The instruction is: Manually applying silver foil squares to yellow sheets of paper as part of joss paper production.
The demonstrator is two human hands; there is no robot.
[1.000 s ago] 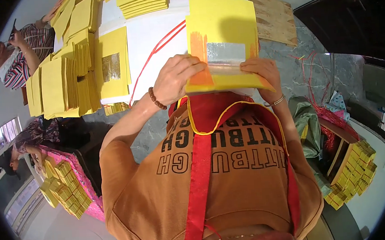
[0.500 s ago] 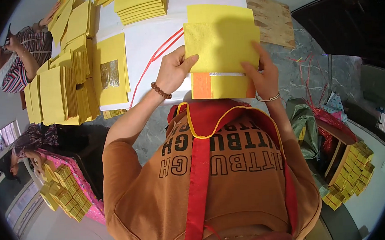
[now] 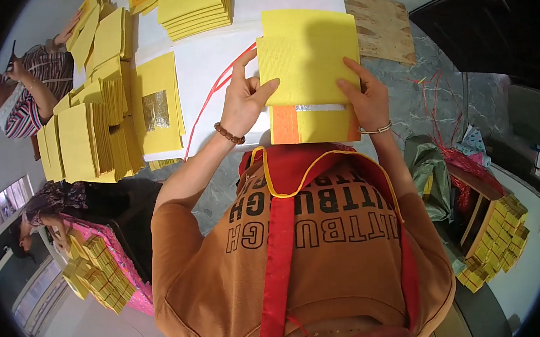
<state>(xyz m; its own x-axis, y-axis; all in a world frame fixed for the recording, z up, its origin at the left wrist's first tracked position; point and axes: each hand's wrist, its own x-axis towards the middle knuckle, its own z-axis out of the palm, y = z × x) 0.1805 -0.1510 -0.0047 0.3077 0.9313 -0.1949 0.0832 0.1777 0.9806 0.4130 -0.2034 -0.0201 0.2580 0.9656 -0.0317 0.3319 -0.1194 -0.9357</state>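
A stack of yellow paper [image 3: 310, 65] lies at the table's near edge, partly in shadow. Its upper piece is set across a lower one, whose near part shows an orange block [image 3: 284, 125] and a silver strip [image 3: 319, 108]. My left hand [image 3: 244, 98], with a beaded bracelet, grips the stack's left edge, thumb on top and index finger along the side. At the right edge, my right hand [image 3: 368, 96] holds it between thumb and fingers. Red string [image 3: 214, 88] runs over the white tabletop beside my left hand.
Left of me stand bundles of yellow paper [image 3: 80, 141] and a sheet with a silver square [image 3: 156, 110]. Another yellow stack [image 3: 195, 11] is at the far side. A co-worker in stripes [image 3: 38, 78] is at the left. A plywood board [image 3: 379, 26] lies right of the table.
The upper yellow paper has shifted slightly left, and its right edge lines up better with the paper beneath. My left index finger has straightened along the left edge.
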